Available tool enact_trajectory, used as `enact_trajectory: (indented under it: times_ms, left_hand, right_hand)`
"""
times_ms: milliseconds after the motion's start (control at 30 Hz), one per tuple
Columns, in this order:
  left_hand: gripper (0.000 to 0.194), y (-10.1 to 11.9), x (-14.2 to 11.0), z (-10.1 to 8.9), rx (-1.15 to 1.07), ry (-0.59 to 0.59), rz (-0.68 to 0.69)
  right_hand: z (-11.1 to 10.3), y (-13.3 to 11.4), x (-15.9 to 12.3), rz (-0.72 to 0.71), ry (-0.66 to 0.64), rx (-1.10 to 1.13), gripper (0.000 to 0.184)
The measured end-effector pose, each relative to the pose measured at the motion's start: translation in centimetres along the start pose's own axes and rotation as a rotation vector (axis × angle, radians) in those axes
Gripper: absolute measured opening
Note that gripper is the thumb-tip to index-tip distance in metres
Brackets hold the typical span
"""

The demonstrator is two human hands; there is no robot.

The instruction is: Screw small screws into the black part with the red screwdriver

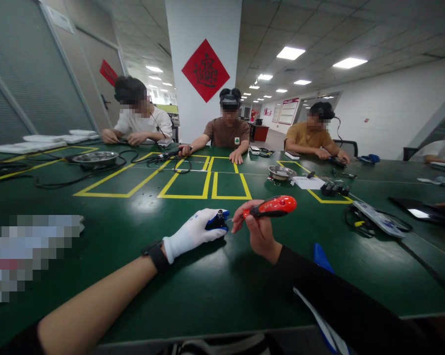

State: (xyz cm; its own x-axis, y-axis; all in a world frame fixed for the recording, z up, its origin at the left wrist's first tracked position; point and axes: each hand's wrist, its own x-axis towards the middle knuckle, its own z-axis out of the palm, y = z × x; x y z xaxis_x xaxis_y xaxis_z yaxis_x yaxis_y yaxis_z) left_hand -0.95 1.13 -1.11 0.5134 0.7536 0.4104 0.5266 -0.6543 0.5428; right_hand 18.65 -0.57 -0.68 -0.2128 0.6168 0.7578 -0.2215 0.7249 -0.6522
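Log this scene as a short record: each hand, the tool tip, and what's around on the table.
Left hand: gloved in white and blue, gripping a black part
Right hand: bare, holding a red-and-black screwdriver
Tool tip: toward the black part; contact unclear
Table: green, marked with yellow tape
Near right forearm: blue-and-white item, partly hidden by the black sleeve
Directly across: a person in brown

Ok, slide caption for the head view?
Gloved left hand holds a small black part while the bare right hand points a red-and-black screwdriver toward it.
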Motion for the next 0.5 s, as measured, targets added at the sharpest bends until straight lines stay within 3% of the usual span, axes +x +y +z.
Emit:
enact_trajectory:
  times_ms: [167,500]
  left_hand:
    - [0.028,0.27,0.28,-0.22,-0.021,-0.045,-0.001]
    - [0.027,0.61,0.17,-0.26,-0.018,-0.038,0.008]
  right_hand:
    - [-0.13,0.48,-0.30,0.004,-0.060,-0.109,0.018]
    - [-0.08,0.47,-0.26,-0.010,-0.035,-0.114,0.019]
